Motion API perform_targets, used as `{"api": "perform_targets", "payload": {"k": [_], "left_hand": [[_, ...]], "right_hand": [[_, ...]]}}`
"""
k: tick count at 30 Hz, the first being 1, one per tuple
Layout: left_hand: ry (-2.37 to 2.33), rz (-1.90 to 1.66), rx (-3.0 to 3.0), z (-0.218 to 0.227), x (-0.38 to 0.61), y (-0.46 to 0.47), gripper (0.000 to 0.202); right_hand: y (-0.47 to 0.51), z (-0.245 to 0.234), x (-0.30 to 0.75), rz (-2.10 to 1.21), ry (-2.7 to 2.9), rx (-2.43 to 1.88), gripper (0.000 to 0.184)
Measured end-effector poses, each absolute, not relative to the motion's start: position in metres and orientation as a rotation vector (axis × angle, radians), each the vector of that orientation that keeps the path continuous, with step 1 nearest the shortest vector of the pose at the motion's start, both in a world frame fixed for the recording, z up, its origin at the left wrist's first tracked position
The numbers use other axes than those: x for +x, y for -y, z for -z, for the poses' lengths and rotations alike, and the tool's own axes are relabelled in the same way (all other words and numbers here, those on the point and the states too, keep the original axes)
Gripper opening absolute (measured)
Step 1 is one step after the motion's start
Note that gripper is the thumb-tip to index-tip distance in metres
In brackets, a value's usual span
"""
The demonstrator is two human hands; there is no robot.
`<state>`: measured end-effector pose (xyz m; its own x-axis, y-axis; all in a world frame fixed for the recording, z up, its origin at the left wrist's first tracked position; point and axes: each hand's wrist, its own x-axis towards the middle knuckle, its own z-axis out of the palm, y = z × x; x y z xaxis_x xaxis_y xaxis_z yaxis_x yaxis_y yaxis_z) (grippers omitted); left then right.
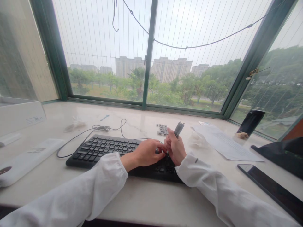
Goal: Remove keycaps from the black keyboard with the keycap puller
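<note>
Grip of right hand (pixel 175 148) closed on dark tool (pixel 179 128) above keyboard (pixel 104 149), near its right edge; left hand (pixel 148 153) grip unclear.

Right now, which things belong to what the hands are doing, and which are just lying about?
In hand: black keyboard, grey tool in the right hand, left hand on the keys, loose keycaps.
Lying about: printed papers, flat phone, white box.

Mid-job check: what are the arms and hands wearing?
Both arms are in loose white long sleeves. The left sleeve and right sleeve are each gathered at the wrist. A small dark spot sits near the right cuff. The left hand and right hand are bare, with no gloves, watch or rings visible.
</note>
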<state>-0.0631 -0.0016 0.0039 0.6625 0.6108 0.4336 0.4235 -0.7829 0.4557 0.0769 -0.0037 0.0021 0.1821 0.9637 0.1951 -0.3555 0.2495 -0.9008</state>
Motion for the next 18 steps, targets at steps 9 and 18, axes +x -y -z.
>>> {"api": "perform_targets", "payload": {"k": [9,18], "left_hand": [[-0.778,-0.827,2.570,0.003,-0.063,-0.006,0.010],[-0.875,-0.743,2.693,-0.004,-0.062,-0.003,0.016]], "right_hand": [[0.021,0.002,0.074,-0.700,1.580,-0.885,0.045],[0.037,0.002,0.076,-0.423,1.833,-0.895,0.039]]}}
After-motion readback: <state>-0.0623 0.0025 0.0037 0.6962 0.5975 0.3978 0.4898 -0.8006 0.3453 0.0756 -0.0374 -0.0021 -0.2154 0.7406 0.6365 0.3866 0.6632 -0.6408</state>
